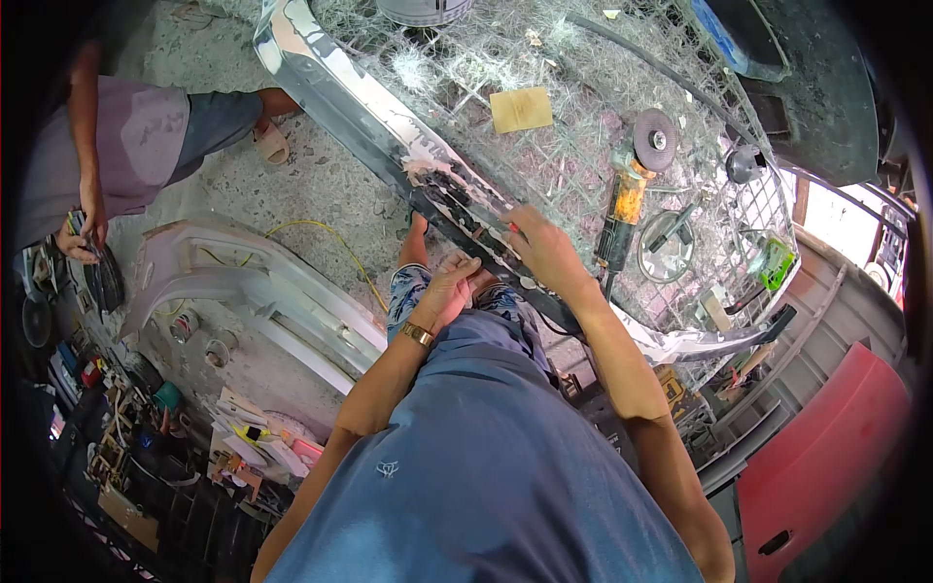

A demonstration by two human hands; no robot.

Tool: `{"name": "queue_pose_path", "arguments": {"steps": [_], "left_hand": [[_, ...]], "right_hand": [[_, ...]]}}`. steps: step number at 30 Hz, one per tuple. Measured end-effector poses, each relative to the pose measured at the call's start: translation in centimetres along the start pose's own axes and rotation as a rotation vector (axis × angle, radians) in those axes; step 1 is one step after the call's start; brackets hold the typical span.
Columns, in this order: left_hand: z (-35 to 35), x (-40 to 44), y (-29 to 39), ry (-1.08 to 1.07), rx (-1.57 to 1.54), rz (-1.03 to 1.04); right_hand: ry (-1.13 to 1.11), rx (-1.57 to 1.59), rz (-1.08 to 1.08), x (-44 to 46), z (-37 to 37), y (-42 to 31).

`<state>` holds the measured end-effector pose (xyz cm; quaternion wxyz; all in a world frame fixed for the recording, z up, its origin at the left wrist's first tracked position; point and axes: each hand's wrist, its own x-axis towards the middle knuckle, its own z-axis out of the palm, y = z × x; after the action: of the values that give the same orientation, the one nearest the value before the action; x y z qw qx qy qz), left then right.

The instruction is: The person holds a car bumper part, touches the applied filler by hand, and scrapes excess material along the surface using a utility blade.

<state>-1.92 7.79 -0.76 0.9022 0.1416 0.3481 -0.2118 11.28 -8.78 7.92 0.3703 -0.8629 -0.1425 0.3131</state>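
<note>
A long white and black bumper (418,146) with scraped, torn patches lies along the near edge of a wire mesh surface (466,73). My right hand (549,251) is on the damaged part of the bumper, its fingers curled round something small and red at the fingertips, too small to name. Close to the bumper's near side is my left hand (452,290), palm turned up and fingers bent, with a gold watch (418,334) on the wrist. Whether that hand holds anything is hidden.
On the mesh are an angle grinder (627,199), a tan sheet (521,110), a round clear lid (667,246) and a green object (777,263). Another person (117,146) stands at left. A pale bumper (262,287) lies on the floor; a red panel (826,457) is at right.
</note>
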Motion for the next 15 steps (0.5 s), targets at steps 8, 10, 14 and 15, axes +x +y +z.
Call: {"name": "queue_pose_path", "arguments": {"steps": [8,10,14,15], "left_hand": [[-0.5,0.1,0.0,0.054,0.039,-0.048],[-1.0,0.3,-0.2,0.045,0.034,-0.037],[-1.2,0.0,-0.2,0.026,0.008,-0.049],[-1.0,0.1,-0.2,0.026,0.009,-0.048]], "right_hand": [[-0.043,-0.068,-0.033,-1.3,0.6,0.1],[-0.035,-0.084,-0.007,-1.4,1.1,0.0],[0.061,0.000,-0.025,-1.1,2.1,-0.9],[0.061,0.000,-0.026,-0.8,2.3,-1.3]]}}
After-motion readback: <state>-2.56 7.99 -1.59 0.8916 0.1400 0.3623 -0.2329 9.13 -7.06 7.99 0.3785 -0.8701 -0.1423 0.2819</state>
